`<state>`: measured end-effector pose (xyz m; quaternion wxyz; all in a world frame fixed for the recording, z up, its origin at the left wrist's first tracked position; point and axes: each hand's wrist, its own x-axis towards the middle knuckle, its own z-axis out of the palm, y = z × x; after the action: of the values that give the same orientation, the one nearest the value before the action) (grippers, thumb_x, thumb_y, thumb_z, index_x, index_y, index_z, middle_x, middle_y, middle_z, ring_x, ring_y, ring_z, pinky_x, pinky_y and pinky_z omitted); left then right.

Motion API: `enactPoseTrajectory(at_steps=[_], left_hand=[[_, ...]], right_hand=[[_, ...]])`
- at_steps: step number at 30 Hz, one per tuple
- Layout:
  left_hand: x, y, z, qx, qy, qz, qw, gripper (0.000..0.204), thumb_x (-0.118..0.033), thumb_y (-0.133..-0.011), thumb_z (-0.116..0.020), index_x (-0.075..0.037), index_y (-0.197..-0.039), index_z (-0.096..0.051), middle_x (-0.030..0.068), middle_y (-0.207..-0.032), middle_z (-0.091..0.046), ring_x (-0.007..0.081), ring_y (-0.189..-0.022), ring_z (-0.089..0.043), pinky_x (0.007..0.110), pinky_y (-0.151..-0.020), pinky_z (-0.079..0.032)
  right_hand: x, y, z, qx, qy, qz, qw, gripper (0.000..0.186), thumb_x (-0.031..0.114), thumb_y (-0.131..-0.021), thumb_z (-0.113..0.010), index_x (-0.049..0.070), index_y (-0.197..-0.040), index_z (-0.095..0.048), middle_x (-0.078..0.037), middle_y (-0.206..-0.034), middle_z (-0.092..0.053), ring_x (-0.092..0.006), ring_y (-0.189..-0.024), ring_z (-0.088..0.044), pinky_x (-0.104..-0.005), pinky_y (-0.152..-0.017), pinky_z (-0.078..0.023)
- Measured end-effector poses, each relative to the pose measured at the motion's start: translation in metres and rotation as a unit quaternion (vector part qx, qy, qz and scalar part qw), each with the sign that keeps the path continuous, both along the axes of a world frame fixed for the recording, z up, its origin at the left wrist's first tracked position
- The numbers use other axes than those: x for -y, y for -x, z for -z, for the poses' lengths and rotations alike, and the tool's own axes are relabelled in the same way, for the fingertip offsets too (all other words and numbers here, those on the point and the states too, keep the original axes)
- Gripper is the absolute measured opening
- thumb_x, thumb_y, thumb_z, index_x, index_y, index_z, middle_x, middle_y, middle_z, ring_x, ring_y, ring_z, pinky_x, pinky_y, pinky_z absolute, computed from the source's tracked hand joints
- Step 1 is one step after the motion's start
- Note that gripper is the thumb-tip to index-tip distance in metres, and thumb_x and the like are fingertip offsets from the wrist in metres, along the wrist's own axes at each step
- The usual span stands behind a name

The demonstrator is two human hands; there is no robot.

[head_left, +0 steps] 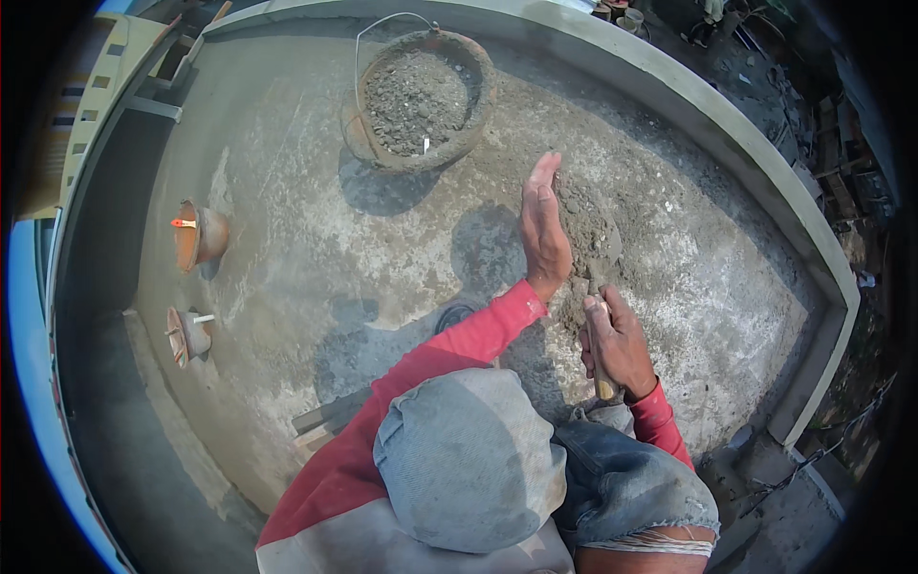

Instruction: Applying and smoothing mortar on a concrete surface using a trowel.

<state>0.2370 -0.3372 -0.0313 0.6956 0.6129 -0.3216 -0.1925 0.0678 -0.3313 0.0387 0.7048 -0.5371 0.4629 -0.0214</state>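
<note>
My left hand (545,234) is held on edge, fingers straight and lying together, palm toward a strip of wet grey mortar (579,206) on the floor. No object is in it. Close by on the right, my right hand (623,349) grips the wooden handle of a trowel (605,385). The trowel's blade reaches forward into the mortar and is mostly covered by it, so its outline is hard to make out. Ahead of both hands stands a round bucket (483,91) with a wire handle, holding lumpy grey mortar.
A low concrete wall (736,124) curves around the far and right sides. Two small orange-brown buckets (212,236) stand at the left, one with a red-tipped brush. Pieces of board (330,413) lie beside my left arm. My bent knees (469,459) fill the near middle.
</note>
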Motion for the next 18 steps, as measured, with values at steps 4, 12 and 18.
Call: enactPoseTrajectory(at_steps=[4, 12, 18], left_hand=[[0.029, -0.101, -0.075, 0.09, 0.141, -0.091, 0.982, 0.064, -0.04, -0.111, -0.025, 0.011, -0.147, -0.04, 0.0274, -0.151, -0.045, 0.0336, -0.145, -0.041, 0.042, -0.123, -0.03], [0.002, -0.18, -0.096, 0.149, 0.151, -0.21, 0.954, 0.067, -0.044, -0.111, -0.027, 0.011, -0.146, -0.041, 0.0278, -0.15, -0.046, 0.0353, -0.144, -0.042, 0.044, -0.123, -0.03], [-0.02, -0.204, -0.093, 0.072, 0.11, -0.245, 0.961, 0.068, -0.049, -0.109, -0.026, 0.006, -0.146, -0.044, 0.0234, -0.147, -0.052, 0.0339, -0.142, -0.047, 0.046, -0.119, -0.033]], right_hand=[[0.033, -0.097, -0.043, 0.118, 0.106, -0.073, 0.985, 0.028, 0.029, -0.102, -0.057, 0.002, -0.111, -0.052, -0.01, -0.064, -0.06, -0.0213, -0.052, -0.063, -0.039, -0.053, -0.05], [0.096, -0.178, -0.003, 0.111, 0.623, -0.131, 0.763, 0.034, 0.032, -0.101, -0.056, 0.009, -0.126, -0.049, -0.026, -0.085, -0.069, -0.0466, -0.08, -0.069, -0.0574, -0.07, -0.053], [0.109, -0.16, -0.002, 0.018, 0.567, -0.234, 0.789, 0.044, 0.037, -0.102, -0.057, 0.008, -0.132, -0.049, -0.027, -0.086, -0.069, -0.0469, -0.081, -0.068, -0.0557, -0.073, -0.052]])
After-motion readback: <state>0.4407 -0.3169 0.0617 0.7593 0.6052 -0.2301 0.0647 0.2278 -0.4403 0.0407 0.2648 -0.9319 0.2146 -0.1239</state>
